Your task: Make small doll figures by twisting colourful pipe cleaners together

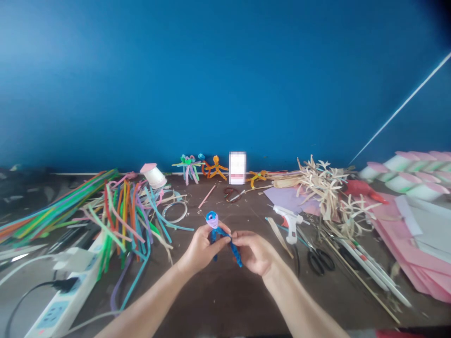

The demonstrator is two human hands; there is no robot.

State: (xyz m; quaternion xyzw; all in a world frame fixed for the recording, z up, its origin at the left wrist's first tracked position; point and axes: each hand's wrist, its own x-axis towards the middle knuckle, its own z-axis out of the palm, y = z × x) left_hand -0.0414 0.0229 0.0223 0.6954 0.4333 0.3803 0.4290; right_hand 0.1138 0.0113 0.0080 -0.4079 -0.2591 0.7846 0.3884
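Your left hand and right hand have their fingers clamped on the blue pipe-cleaner figure at frame centre, above the brown counter; keep that pinch close to the twist so the lilac-and-blue coiled head sits steady.

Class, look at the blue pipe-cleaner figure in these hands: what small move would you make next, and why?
Probably bend the lower blue strand of the pipe-cleaner figure outward with the right hand, while the left hand holds the figure below its purple-and-blue head. The strands lie close together, whereas the orange pipe-cleaner figure at the back has its limbs spread wide.
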